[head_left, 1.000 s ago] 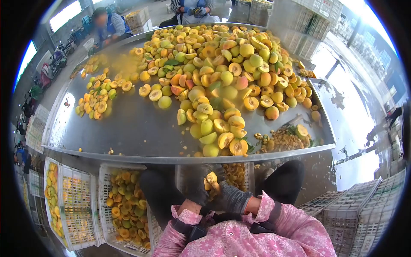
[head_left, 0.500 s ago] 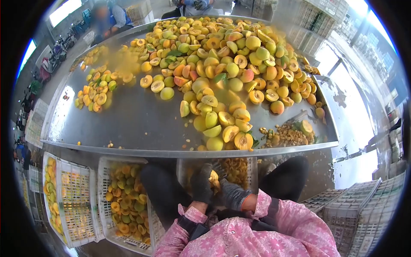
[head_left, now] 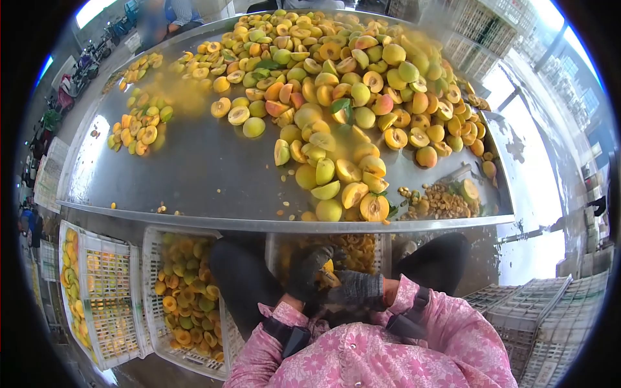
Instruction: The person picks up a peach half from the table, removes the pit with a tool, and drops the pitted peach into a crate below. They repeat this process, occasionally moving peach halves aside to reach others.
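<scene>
In a dark glove, my left hand [head_left: 305, 275] is closed round a yellow-orange piece of fruit [head_left: 328, 275] above my lap. My right hand [head_left: 354, 288], in a grey glove, meets it from the right with its fingers bent at the same piece; whether it grips a tool is hidden. Below the table edge, behind my hands, a crate [head_left: 385, 255] holds cut fruit. Halved and whole yellow-green fruit [head_left: 323, 171] lie heaped on the metal table [head_left: 213, 174] in front of me.
Fruit pits [head_left: 443, 202] are piled at the table's right corner. Crates of fruit [head_left: 150, 258] stand at my left, and stacked crates [head_left: 527, 310] at my right. A person [head_left: 178, 16] is at the table's far left side, and part of another person shows at the far edge.
My right hand has moved up and turned across toward my left hand, which has tilted round the fruit piece. The view has shifted slightly, so the table sits a little higher.
</scene>
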`<state>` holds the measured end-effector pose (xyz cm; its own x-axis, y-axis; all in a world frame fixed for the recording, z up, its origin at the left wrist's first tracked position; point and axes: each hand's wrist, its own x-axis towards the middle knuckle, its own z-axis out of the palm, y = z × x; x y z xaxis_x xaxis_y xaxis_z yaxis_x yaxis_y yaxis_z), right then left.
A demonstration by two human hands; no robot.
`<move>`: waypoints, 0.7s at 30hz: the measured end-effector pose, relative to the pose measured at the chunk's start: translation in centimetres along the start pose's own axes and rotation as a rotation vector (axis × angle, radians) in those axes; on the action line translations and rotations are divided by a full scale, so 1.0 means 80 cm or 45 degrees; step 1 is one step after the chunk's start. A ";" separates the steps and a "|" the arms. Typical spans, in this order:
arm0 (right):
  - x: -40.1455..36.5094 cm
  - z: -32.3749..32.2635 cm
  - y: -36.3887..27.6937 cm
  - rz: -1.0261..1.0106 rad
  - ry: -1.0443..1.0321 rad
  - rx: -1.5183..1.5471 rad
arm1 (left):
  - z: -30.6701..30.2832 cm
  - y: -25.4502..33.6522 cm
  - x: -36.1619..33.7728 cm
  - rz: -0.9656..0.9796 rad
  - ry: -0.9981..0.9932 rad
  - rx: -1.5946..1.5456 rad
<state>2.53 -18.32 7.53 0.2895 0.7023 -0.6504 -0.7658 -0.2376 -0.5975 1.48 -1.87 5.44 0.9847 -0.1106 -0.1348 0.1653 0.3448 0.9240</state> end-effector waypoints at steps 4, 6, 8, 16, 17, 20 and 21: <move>-0.010 -0.002 -0.002 0.035 -0.075 0.293 | 0.008 0.003 0.002 -0.320 0.050 -0.355; -0.008 -0.005 0.005 -0.013 -0.071 0.154 | 0.011 0.002 0.001 -0.356 0.048 -0.365; -0.011 -0.007 0.002 -0.030 -0.126 0.099 | 0.013 0.007 0.001 -0.362 0.030 -0.360; 0.007 -0.013 0.034 -0.141 -0.104 0.149 | 0.017 -0.020 -0.003 -0.252 0.076 -0.424; 0.010 -0.010 0.038 -0.147 -0.054 0.125 | 0.017 -0.023 -0.004 -0.246 0.090 -0.410; 0.012 -0.010 0.044 -0.077 -0.051 0.160 | 0.001 -0.059 -0.003 -0.056 -0.021 -0.153; 0.011 -0.012 0.045 -0.038 -0.074 0.187 | 0.001 -0.060 -0.002 0.017 -0.048 -0.066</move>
<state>0.60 -19.18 4.38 0.2831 0.7461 -0.6026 -0.8344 -0.1182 -0.5383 0.50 -3.55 1.08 0.9841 -0.1406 -0.1082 0.1559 0.3939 0.9058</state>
